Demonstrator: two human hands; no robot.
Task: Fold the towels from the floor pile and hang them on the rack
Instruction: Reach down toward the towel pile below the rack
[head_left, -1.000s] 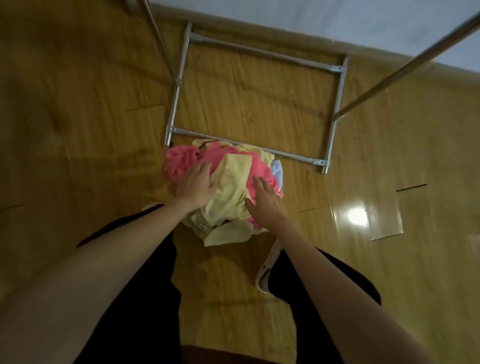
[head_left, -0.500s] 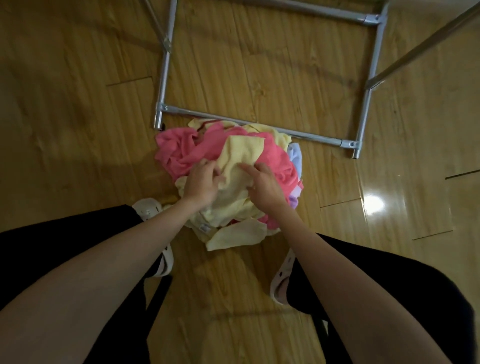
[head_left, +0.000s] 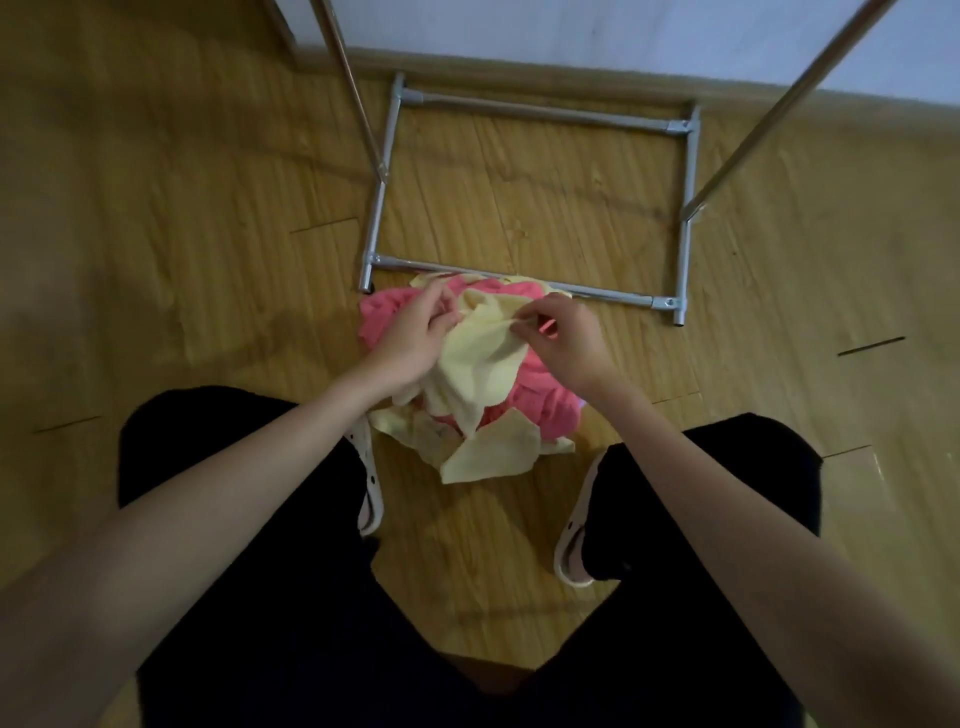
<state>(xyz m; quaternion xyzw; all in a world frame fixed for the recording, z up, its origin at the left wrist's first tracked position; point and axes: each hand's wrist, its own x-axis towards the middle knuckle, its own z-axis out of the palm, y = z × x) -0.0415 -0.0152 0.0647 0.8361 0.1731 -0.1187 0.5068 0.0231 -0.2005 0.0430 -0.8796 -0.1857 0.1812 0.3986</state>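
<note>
A pale yellow towel (head_left: 480, 358) hangs raised above the floor pile, pinched at its top edge by both hands. My left hand (head_left: 413, 338) grips its left part and my right hand (head_left: 566, 338) pinches its right corner. Beneath it lies the pile: a pink towel (head_left: 540, 400), more yellow cloth (head_left: 491, 457) and a sliver of lilac at the right. The metal rack's base frame (head_left: 688, 208) rests on the floor just beyond the pile, with two slanted poles (head_left: 769, 114) rising from it.
The wooden floor (head_left: 156, 260) spreads all around. My black-trousered legs and white shoes (head_left: 571, 551) straddle the near side of the pile. A white wall with a wooden skirting board (head_left: 519, 78) runs behind the rack.
Both hands went from pressing on the pile to pinching the yellow towel and lifting it clear. The view has tilted up, showing the wall again.
</note>
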